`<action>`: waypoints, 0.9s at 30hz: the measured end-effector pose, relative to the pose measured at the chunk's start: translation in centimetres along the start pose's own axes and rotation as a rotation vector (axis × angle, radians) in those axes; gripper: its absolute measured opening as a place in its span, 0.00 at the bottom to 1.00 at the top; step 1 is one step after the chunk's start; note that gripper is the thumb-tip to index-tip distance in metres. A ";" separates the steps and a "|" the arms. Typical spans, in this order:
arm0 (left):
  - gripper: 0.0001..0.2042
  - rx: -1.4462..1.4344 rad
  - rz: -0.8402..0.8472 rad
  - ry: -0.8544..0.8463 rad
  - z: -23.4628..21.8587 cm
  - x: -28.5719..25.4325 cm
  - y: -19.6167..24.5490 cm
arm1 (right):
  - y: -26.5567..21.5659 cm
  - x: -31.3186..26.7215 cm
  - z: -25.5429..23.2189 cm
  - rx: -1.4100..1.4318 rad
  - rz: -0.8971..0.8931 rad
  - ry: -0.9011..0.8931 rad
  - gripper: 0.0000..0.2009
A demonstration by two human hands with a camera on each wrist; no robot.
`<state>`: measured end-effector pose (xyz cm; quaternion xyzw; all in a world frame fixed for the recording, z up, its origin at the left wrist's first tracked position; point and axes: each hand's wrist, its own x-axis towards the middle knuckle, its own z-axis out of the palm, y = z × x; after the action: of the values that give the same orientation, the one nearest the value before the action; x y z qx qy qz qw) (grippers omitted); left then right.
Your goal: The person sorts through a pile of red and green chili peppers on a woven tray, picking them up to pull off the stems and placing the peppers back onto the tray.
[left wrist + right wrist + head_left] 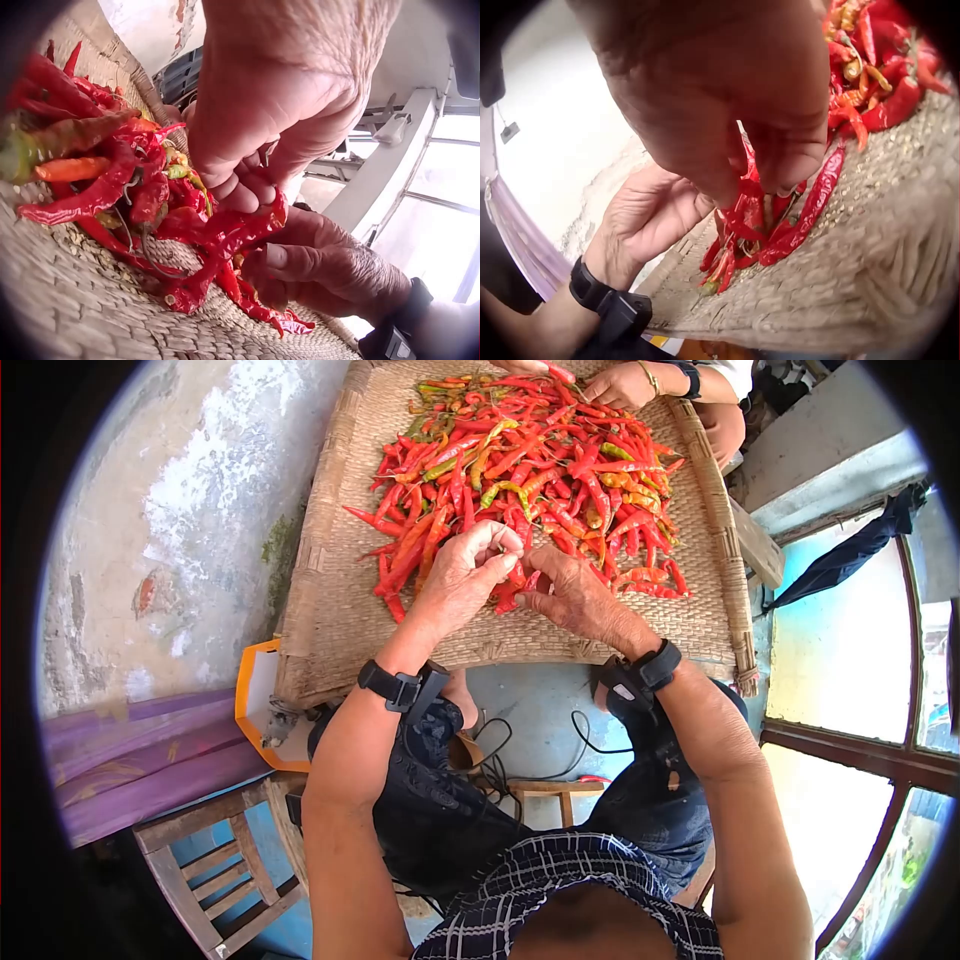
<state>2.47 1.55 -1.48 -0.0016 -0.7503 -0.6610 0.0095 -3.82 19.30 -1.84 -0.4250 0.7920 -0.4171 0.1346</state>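
Observation:
Red chili peppers (520, 450) lie heaped on a woven bamboo tray (330, 590), some orange, yellow or green among them. My left hand (460, 575) is over the heap's near edge, thumb and fingertips pinched together at a wrinkled red chili (247, 232). Close beside it, my right hand (575, 595) holds a red chili (748, 169) between curled fingers and thumb; its tip shows under the palm in the right wrist view. The fingertips of both hands nearly meet. Several loose chilies (806, 217) lie on the weave just below them.
Another person's hand (625, 385) reaches into the far side of the heap. Pale seeds (97, 259) are scattered on the weave. A weathered wall (190, 510) stands at left, a window (850, 630) at right. Black cables (500, 760) hang below the tray near a wooden stool (545, 788).

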 end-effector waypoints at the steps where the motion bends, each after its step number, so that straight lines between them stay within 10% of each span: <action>1: 0.04 -0.042 -0.007 -0.019 0.0 0.0 0.3 | 0.0 0.0 0.2 0.055 0.023 0.011 0.08; 12: 0.05 -0.208 0.131 0.243 -1.0 0.2 0.4 | 1.4 1.4 -4.0 0.393 0.334 -0.129 0.05; 27: 0.12 -0.160 0.067 0.322 -0.3 0.2 -0.7 | -1.0 1.2 -4.7 0.431 0.283 -0.233 0.11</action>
<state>2.26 1.13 -2.17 0.0786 -0.6837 -0.7096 0.1513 -6.60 20.60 2.00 -0.3166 0.7159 -0.5012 0.3688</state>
